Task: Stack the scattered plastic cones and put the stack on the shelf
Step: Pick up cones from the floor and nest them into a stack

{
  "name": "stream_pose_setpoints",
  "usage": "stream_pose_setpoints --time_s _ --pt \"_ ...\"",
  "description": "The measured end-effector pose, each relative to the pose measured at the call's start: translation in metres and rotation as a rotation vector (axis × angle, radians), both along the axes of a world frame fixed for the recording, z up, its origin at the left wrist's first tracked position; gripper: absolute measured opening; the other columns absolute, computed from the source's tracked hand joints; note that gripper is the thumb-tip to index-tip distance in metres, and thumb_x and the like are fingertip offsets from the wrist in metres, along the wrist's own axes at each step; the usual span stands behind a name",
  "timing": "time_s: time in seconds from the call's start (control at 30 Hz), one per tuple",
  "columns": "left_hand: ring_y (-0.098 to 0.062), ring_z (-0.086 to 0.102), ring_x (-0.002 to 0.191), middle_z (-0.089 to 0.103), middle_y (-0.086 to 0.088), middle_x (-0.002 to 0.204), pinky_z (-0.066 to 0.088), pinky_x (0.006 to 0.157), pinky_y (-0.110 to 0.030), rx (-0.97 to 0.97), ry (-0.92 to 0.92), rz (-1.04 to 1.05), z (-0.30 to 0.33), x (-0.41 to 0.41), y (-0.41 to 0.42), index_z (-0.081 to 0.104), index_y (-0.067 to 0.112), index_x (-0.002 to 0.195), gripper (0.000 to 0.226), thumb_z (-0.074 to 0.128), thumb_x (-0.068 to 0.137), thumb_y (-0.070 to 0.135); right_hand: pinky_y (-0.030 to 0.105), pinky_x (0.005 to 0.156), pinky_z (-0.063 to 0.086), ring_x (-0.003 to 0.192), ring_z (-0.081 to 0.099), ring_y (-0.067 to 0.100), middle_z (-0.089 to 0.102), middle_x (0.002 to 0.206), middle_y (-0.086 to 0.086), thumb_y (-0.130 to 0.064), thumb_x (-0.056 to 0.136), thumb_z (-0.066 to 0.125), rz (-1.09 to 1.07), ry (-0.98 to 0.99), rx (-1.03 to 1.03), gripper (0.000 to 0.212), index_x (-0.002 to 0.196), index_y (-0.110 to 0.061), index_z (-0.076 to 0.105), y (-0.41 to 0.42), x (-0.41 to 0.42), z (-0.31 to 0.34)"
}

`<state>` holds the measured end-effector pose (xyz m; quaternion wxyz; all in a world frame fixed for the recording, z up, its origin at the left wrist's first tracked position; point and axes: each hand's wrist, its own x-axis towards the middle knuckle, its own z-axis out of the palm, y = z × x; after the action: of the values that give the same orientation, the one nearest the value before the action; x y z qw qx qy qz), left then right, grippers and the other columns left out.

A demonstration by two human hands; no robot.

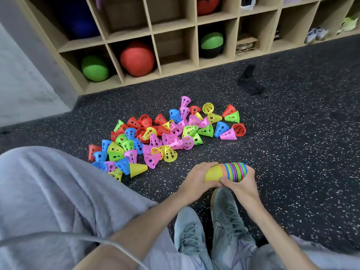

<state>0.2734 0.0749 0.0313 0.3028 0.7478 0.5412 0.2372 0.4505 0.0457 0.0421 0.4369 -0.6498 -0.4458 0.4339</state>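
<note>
Loose cones (165,133): red, blue, green, yellow, pink, perforated, heaped on the floor (292,133) between the person and the shelf (155,30). Most lie on their sides; a solid yellow cone (138,169) lies at the near edge of the heap. A dark crumpled cloth (250,81) lies on the floor right of the heap, near the shelf base.

Floor: black rubber with white speckles. Grey wall and a pale panel at left.

Shelf: wooden cubbies, standing on the floor. Bottom row, left to right: green ball (94,68), red ball (137,59), a cubby whose contents I cannot make out, a black-and-green ball (212,43), a coiled rope-like item (244,45), then pale shoes (316,34) farther right. Upper row holds a blue ball (78,18); other items there are too cropped to tell.

Stack (228,171): many-coloured nested cones, held horizontally just above the floor, right of the heap, yellow cone at its left end. Left hand (196,178) wraps fingers round the yellow end. Right hand (240,182) grips the banded part from below and the side, fingers curled round it.

Grey trousers (48,191) and two grey-green trainers (210,230) fill the foreground, one trainer directly beneath the stack
</note>
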Motion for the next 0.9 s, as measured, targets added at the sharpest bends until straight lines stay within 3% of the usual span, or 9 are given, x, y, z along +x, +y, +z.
stream_pose_setpoints --time_s 0.17,0.3,0.5,0.6,0.77,0.9 --pt "-0.004 0.057 0.123 0.063 0.006 0.138 0.042 0.104 -0.020 -0.053 -0.054 0.031 0.002 -0.015 0.010 0.054 0.024 0.144 0.071 0.085 0.082 0.040 0.028 0.075 0.047 0.090 0.059 0.007 0.056 0.101 -0.007 -0.016 0.071 0.090 -0.043 -0.007 0.003 0.072 0.121 -0.026 0.039 0.007 -0.011 -0.009" --pt "-0.007 0.063 0.114 0.068 0.005 0.130 0.052 0.102 -0.031 -0.060 -0.034 0.133 -0.003 -0.040 0.027 0.057 0.025 0.139 0.052 0.074 0.092 0.041 0.039 0.085 0.051 0.091 0.060 0.015 0.056 0.102 -0.006 -0.020 0.070 0.090 -0.073 0.021 -0.033 0.076 0.125 -0.025 0.038 0.017 -0.016 -0.022" --pt "-0.024 0.041 0.141 0.045 -0.005 0.151 0.041 0.115 -0.042 0.003 0.384 0.245 -0.013 -0.113 0.067 0.051 0.021 0.146 0.052 0.066 0.099 0.035 0.038 0.086 0.051 0.093 0.061 0.017 0.059 0.106 -0.001 -0.022 0.071 0.090 -0.056 0.073 -0.070 0.078 0.125 -0.031 0.035 0.027 -0.023 -0.043" --pt "-0.029 0.037 0.146 0.036 -0.008 0.159 0.040 0.117 -0.049 -0.020 0.418 0.333 -0.021 -0.133 0.085 0.041 0.019 0.154 0.065 0.069 0.097 0.033 0.037 0.089 0.049 0.096 0.059 0.018 0.056 0.106 -0.004 -0.023 0.071 0.090 -0.028 0.053 -0.068 0.080 0.129 -0.030 0.035 0.030 -0.033 -0.051" --pt "-0.032 0.027 0.152 0.027 -0.008 0.167 0.033 0.121 -0.050 -0.080 0.454 0.290 -0.040 -0.137 0.112 0.027 0.023 0.161 0.076 0.069 0.097 0.033 0.036 0.094 0.045 0.103 0.054 0.021 0.053 0.115 -0.002 -0.021 0.071 0.090 0.013 0.008 -0.075 0.090 0.141 -0.020 0.034 0.034 -0.048 -0.057" --pt "-0.032 0.034 0.147 0.034 -0.006 0.163 0.039 0.117 -0.049 -0.090 0.465 0.274 -0.054 -0.137 0.130 0.035 0.021 0.158 0.069 0.069 0.097 0.027 0.028 0.088 0.039 0.099 0.053 0.017 0.052 0.111 -0.007 -0.018 0.072 0.090 -0.007 0.016 -0.082 0.088 0.140 -0.022 0.036 0.036 -0.048 -0.062"
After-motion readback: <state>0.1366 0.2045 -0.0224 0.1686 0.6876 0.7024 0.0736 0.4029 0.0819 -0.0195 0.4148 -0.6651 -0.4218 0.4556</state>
